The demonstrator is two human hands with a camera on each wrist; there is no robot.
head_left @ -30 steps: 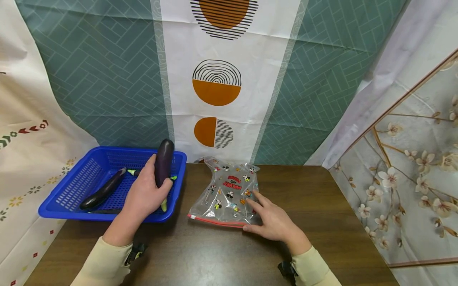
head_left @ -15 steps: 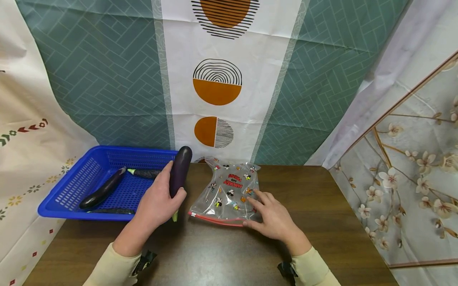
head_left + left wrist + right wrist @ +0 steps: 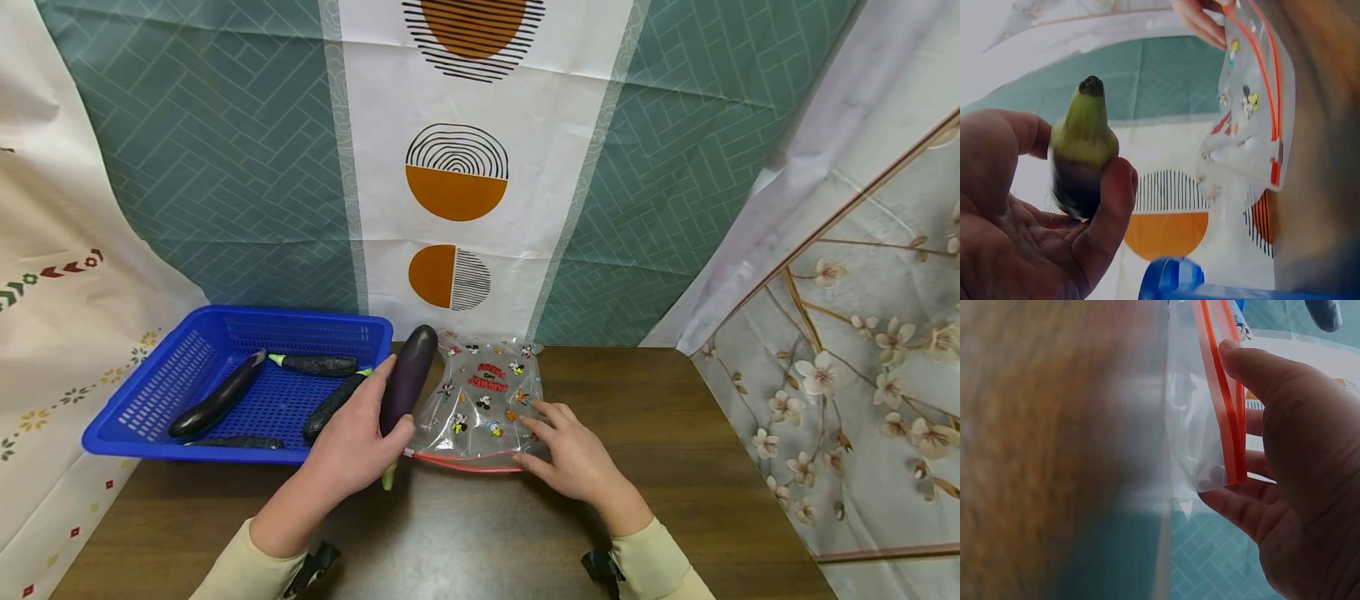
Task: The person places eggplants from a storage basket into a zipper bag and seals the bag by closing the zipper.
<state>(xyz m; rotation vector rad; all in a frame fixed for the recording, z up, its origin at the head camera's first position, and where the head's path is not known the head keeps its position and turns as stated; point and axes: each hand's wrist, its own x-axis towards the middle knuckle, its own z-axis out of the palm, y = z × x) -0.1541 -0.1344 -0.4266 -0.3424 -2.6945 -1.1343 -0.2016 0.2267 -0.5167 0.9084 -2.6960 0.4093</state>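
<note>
My left hand (image 3: 360,440) grips a dark purple eggplant (image 3: 410,371) around its middle, tilted above the near left corner of a clear zip bag (image 3: 480,425). The eggplant's pale green stem end (image 3: 1088,122) points toward the left wrist camera. The bag lies on the table with its red zip edge toward me, printed with small cartoon figures. My right hand (image 3: 572,450) rests on the bag's right side, fingers spread and fairly straight. In the right wrist view the thumb touches the red zip strip (image 3: 1230,425); the two strips stand slightly apart in the left wrist view.
A blue plastic basket (image 3: 300,312) stands at the left. It holds another eggplant (image 3: 217,398) and dark bumpy cucumbers (image 3: 313,365) with pale green ends. Patterned cloth (image 3: 622,250) hangs behind the brown wooden table (image 3: 637,400).
My left hand has carried the eggplant from over the basket rightward and toward me, to the bag's left edge. My right hand has stayed on the bag.
</note>
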